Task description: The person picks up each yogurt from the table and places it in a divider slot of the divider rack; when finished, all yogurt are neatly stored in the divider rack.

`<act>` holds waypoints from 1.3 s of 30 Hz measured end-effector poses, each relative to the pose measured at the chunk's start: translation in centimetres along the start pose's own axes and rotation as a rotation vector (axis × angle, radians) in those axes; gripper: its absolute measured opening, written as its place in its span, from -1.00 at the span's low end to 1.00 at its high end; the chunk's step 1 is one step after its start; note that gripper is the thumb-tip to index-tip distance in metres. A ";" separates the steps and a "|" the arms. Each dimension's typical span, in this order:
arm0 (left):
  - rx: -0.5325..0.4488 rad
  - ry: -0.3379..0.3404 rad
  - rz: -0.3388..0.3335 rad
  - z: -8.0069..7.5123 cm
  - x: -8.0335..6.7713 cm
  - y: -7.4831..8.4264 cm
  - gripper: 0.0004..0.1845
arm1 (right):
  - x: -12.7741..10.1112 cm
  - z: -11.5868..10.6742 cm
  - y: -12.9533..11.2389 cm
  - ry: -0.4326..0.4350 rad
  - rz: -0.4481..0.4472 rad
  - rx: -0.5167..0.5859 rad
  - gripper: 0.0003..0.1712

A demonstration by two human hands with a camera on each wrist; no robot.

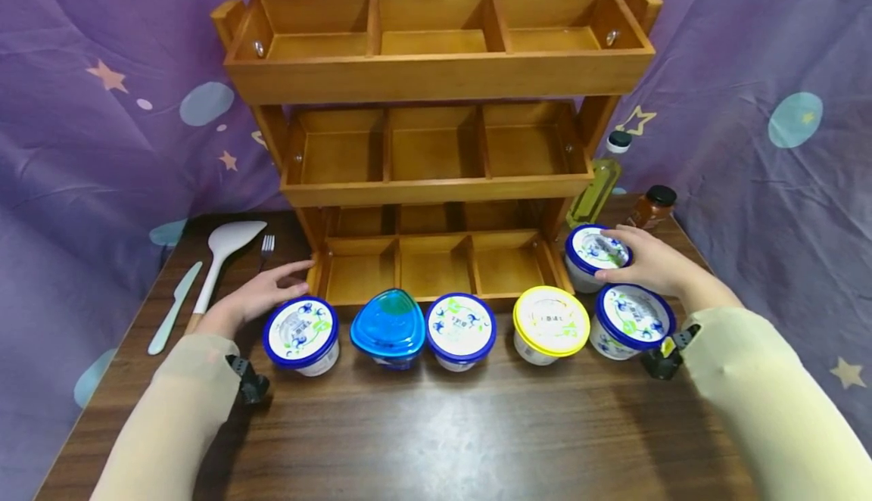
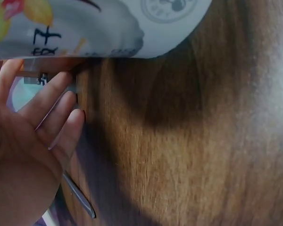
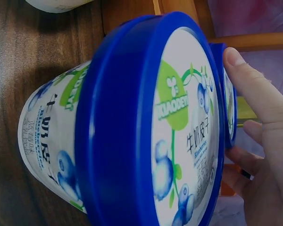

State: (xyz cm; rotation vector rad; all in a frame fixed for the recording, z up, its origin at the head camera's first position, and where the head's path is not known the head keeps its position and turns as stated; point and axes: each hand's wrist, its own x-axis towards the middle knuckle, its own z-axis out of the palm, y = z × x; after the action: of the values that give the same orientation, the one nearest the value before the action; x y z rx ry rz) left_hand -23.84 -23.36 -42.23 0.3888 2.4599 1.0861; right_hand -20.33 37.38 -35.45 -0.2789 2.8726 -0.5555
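Observation:
At the right, a blue-lidded tub [image 1: 599, 248] stands beside the wooden rack [image 1: 439, 191]. My right hand [image 1: 643, 259] is over this tub, its thumb and fingers spread across the lid rim. In the right wrist view the thumb [image 3: 240, 66] lies at one side of the lid, fingers at the other. A second blue-lidded tub [image 1: 633, 315] stands just in front, under the wrist. My left hand [image 1: 255, 300] is by the rack's lower left corner, fingers loosely extended with nothing held. The leftmost blue-lidded tub [image 1: 301, 332] sits in front of it.
Along the rack's front stand a blue triangular container [image 1: 390, 325], a blue-lidded tub [image 1: 461, 327] and a yellow-lidded tub [image 1: 550, 323]. A ladle [image 1: 221, 255], knife [image 1: 175, 308] and fork [image 1: 267, 247] lie left. An oil bottle [image 1: 599, 183] and black-capped jar [image 1: 652, 206] stand back right.

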 end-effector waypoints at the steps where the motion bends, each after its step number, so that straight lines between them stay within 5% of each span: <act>1: -0.004 -0.006 0.004 0.0 0.0 0.1 -0.26 | 0.0 0.0 0.0 -0.002 0.000 -0.007 0.06; 12: -0.122 -0.072 -0.021 -0.3 0.9 0.2 -0.24 | 0.5 0.3 -0.1 -0.026 0.025 -0.016 0.06; 39: -0.127 -0.080 -0.028 -0.2 0.9 -0.1 -0.25 | 1.5 1.5 0.1 -0.001 0.095 0.073 0.11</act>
State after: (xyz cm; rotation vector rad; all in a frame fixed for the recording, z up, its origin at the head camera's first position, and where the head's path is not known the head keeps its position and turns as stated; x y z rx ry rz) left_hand -24.74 -23.10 -42.43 0.3512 2.3055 1.1846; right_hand -21.45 36.60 -37.07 -0.1305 2.8398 -0.6400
